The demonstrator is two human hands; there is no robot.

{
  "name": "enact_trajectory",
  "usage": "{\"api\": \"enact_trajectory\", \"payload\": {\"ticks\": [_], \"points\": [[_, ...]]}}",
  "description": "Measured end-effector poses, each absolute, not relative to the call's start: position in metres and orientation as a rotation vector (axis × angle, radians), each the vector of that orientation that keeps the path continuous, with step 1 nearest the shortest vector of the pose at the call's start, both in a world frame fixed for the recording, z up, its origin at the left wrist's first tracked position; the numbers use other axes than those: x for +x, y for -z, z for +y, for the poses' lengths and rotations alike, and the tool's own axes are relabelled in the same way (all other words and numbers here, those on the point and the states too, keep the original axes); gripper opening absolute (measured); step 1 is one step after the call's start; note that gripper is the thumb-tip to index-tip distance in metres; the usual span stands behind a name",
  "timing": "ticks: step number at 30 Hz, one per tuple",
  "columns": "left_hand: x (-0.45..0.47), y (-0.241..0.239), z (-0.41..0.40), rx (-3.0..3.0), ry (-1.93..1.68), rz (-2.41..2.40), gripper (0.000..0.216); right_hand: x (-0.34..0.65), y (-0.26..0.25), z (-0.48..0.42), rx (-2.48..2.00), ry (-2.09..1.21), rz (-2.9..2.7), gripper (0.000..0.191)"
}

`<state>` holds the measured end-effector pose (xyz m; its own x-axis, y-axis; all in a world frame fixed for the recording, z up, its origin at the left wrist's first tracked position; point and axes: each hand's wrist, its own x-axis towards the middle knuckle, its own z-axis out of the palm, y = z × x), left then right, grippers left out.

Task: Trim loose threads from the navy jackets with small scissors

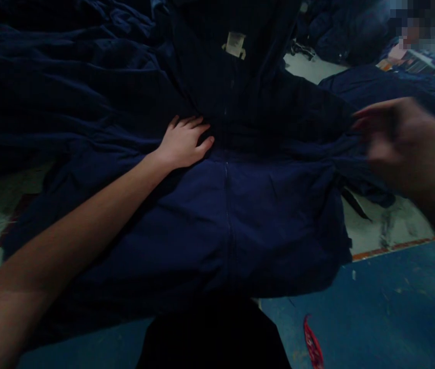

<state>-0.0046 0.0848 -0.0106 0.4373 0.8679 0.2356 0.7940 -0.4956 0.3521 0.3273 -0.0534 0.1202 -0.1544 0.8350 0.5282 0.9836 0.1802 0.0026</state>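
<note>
Left forearm [82, 233] outstretched, the navy jacket [202, 215] lies under the left grip [185, 141].

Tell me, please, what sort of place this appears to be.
Probably a garment workshop, though the view is dim: a navy zipped garment with a white label lies spread on a pale work surface, and more dark garments are heaped beyond it.

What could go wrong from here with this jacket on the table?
The jacket overhangs the near edge of the table, so it could slip toward the floor.

The left hand lies flat beside the zipper; if the right hand tugged, the front might bunch.
</note>
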Motion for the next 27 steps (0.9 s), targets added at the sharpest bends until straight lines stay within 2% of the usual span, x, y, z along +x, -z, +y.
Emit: {"api": "enact_trajectory", "payload": {"ticks": [2,4,8,19,27], "points": [[-0.005,0.013,0.087,2.492,-0.588,1.458,0.059,0.305,-0.082,-0.036,-1.626,0.37,-2.319,0.019],[-0.006,0.015,0.089,2.49,-0.588,1.455,0.061,0.287,-0.045,-0.01,-1.547,0.301,-2.459,0.027],[-0.009,0.016,0.092,2.498,-0.572,1.472,0.063,0.293,0.001,0.036,-1.619,0.295,-2.333,0.041],[-0.011,0.018,0.103,2.52,-0.619,1.416,0.07,0.338,0.014,0.052,-1.411,0.123,-2.469,0.04],[-0.016,0.023,0.114,2.548,-0.716,1.353,0.068,0.341,0.016,0.069,-1.374,-0.193,-2.331,0.032]]}}
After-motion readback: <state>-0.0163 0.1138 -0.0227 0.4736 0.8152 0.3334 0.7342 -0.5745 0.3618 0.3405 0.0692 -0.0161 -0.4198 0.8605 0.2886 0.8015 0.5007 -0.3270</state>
